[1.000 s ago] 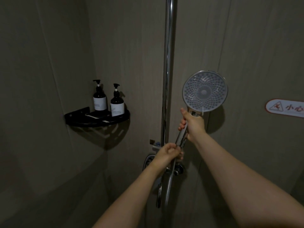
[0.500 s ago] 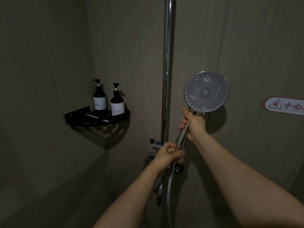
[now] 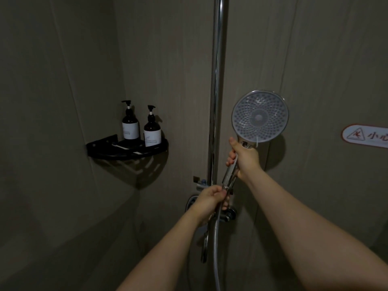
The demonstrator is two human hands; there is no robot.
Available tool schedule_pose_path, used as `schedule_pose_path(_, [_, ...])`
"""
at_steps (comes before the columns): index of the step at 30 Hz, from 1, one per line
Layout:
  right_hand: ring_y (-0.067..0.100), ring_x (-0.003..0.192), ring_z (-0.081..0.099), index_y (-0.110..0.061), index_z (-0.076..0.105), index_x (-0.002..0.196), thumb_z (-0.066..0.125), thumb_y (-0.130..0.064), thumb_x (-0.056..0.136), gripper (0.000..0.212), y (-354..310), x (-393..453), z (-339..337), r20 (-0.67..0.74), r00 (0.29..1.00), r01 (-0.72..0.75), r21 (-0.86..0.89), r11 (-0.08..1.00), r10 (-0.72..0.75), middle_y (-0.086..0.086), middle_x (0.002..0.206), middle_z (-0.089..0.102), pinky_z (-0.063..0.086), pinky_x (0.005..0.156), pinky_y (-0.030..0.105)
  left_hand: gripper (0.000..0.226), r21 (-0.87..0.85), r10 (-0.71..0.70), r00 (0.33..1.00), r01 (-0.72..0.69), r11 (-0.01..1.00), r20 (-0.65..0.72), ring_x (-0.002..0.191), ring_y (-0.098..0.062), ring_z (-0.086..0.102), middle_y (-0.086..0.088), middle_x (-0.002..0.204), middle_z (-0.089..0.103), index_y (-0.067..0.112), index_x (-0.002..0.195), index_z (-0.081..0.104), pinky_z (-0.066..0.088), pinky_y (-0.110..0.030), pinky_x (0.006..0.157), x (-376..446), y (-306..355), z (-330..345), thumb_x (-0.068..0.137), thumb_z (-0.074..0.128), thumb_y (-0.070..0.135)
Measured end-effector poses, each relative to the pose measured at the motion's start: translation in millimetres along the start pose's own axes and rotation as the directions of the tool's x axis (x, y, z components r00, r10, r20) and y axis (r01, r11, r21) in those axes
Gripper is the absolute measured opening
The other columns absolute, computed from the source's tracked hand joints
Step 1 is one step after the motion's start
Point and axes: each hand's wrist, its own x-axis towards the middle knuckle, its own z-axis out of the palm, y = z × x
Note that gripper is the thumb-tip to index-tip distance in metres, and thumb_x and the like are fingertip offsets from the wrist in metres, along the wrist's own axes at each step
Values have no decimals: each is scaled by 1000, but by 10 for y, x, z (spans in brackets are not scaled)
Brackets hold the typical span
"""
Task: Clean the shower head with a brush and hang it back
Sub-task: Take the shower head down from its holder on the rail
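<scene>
The round chrome shower head point(image 3: 260, 117) is held upright with its nozzle face turned toward me, right of the vertical chrome rail point(image 3: 217, 80). My right hand point(image 3: 244, 157) is wrapped around its handle just below the head. Lower down, my left hand point(image 3: 211, 199) pinches the bottom end of the handle where the metal hose point(image 3: 216, 248) joins it. The hose hangs down from there. No brush is in view.
A black corner shelf point(image 3: 100, 147) on the left wall carries two dark pump bottles point(image 3: 130, 122) point(image 3: 152, 129). The mixer valve point(image 3: 227, 214) sits on the wall behind my left hand. A warning sign point(image 3: 365, 135) is stuck on the right wall.
The shower head and my right hand have shifted very slightly to the right. My left hand stays at the hose joint.
</scene>
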Motion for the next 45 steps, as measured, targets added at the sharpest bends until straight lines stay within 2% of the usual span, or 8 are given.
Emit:
schedule_pose_path(4, [13, 36, 37, -16, 51, 57, 68, -23, 83, 32, -3, -8, 28, 34, 999, -12, -22, 1000, 13, -3, 39, 41, 35, 44, 24, 32, -98, -36, 998, 41, 994, 45, 58, -9, 53, -1, 72, 56, 10, 88, 58, 43, -19, 58, -50, 16, -36, 102, 30, 19])
schedule_pose_path(8, [12, 34, 38, -16, 50, 57, 69, -23, 82, 32, 24, -15, 59, 34, 999, -25, -3, 1000, 25, -3, 38, 42, 35, 44, 24, 13, -6, 29, 1000, -29, 1000, 6, 56, -5, 54, 0, 76, 54, 14, 87, 51, 44, -18, 55, -43, -8, -61, 96, 45, 8])
schedule_pose_path(14, [13, 36, 39, -16, 49, 55, 69, -24, 83, 35, 19, -20, 43, 55, 998, -10, -42, 999, 13, -3, 39, 43, 37, 46, 26, 32, -107, -63, 997, 67, 992, 34, 53, -8, 53, 2, 63, 58, 10, 85, 57, 42, -20, 56, -57, -1, -26, 102, 30, 18])
schedule_pose_path(20, [12, 34, 38, -14, 52, 58, 69, -23, 83, 31, 30, -24, 35, 40, 999, -9, -38, 999, 11, -3, 37, 42, 36, 46, 27, 19, -44, -2, 1000, 1, 999, -25, 53, -6, 52, -3, 75, 52, 12, 85, 52, 46, -18, 57, -27, -8, -16, 98, 39, 10])
schedule_pose_path(27, [12, 34, 39, -18, 50, 54, 69, -24, 82, 35, 27, -32, 44, 55, 998, -14, -35, 999, 15, -4, 38, 42, 36, 45, 25, 34, -139, -75, 995, 84, 987, 70, 58, -12, 53, -2, 69, 57, 12, 87, 55, 43, -23, 61, -83, 46, -31, 102, 28, 28])
schedule_pose_path(32, [11, 35, 38, -15, 51, 60, 67, -22, 84, 30, -8, -93, 79, 55, 998, -4, -34, 999, 6, -4, 38, 41, 36, 44, 25, 20, -6, -8, 999, 8, 1000, 41, 53, -5, 45, 1, 71, 49, 15, 85, 50, 37, -18, 53, -106, 12, -5, 99, 36, 11])
schedule_pose_path(38, [11, 35, 39, -16, 50, 61, 66, -23, 85, 30, -38, -107, 74, 72, 996, -44, -2, 999, 44, -4, 38, 42, 37, 44, 23, 34, -146, -74, 991, 90, 985, 110, 43, -4, 38, 5, 58, 49, 13, 82, 53, 32, -18, 47, -133, 56, -29, 101, 26, 21])
schedule_pose_path(45, [11, 32, 39, -18, 44, 54, 71, -25, 81, 38, 10, -91, 85, -30, 999, -11, 46, 999, 12, -4, 37, 43, 37, 43, 22, 24, -200, -51, 999, 50, 979, 2, 39, -2, 32, 2, 63, 48, 13, 83, 50, 21, -14, 37, -114, 42, -28, 100, 33, 20])
